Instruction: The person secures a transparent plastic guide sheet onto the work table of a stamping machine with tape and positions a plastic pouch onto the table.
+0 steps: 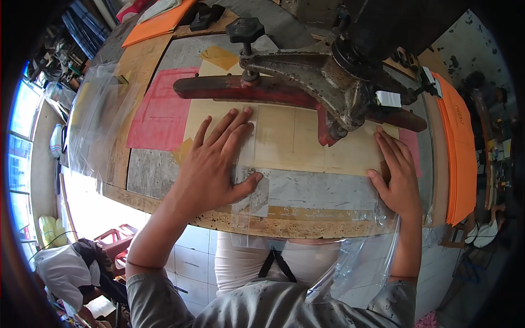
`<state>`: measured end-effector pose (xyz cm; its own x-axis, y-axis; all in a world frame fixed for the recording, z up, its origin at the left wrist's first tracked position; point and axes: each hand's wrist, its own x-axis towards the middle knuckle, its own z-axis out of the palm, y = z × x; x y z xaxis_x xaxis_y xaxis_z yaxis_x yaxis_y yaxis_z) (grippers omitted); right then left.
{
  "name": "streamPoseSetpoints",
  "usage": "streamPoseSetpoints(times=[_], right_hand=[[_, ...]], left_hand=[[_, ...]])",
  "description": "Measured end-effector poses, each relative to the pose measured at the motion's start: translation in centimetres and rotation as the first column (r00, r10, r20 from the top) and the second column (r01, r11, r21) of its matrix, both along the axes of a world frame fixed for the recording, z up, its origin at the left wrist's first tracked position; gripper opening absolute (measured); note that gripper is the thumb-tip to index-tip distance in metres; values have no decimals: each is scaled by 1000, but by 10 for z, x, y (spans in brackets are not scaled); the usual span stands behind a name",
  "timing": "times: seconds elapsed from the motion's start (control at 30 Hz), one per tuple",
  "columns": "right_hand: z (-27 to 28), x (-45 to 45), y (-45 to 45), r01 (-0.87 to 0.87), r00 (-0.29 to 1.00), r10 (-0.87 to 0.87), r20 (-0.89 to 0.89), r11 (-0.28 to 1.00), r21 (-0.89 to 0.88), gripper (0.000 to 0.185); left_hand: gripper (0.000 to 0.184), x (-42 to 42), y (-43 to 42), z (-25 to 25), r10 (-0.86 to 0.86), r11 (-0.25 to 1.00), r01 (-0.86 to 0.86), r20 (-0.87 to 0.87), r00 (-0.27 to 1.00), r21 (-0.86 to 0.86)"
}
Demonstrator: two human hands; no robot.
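- Worktable (306, 227): wooden-edged, with a grey plate on top; directions below take the cream sheet as the dial's centre, 12 o'clock pointing away from the person.
- Metal machine (290, 64): reaches in from 1 o'clock; its long red-sided bar (219, 90) crosses above the far part of the sheet.
- Cream sheet (287, 139): flat on the plate, between the two hands and partly beneath the bar.
- Left hand (219, 150): at 9 o'clock, palm down, forearm rising from between 7 and 8. Fingers are released and spread, aimed toward 1, their tips on the sheet just short of the bar; the thumb stretches toward 2.
- Orange stack (460, 153): at 3 o'clock, on the table's edge.
- Pink sheet (161, 109): between 9 and 10 o'clock, beside the cream sheet.
- Right hand (398, 177): between 3 and 4 o'clock, forearm coming from between 4 and 5. Its fingers, unclenched and extended toward 11, rest on the sheet's end; the thumb lies apart at the near edge.
- Black knob (246, 30): at 11 o'clock, upright over the bar.
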<state>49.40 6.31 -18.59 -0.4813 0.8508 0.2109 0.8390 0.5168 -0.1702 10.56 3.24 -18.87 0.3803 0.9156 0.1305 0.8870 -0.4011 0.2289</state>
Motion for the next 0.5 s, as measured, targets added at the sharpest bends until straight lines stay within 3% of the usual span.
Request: streamPoseSetpoints(times=[0.5], right_hand=[[1, 0, 1, 11, 1000, -11, -5, 1000, -25, 73]], left_hand=[[80, 0, 1, 1, -4, 1000, 4, 23, 1000, -12]])
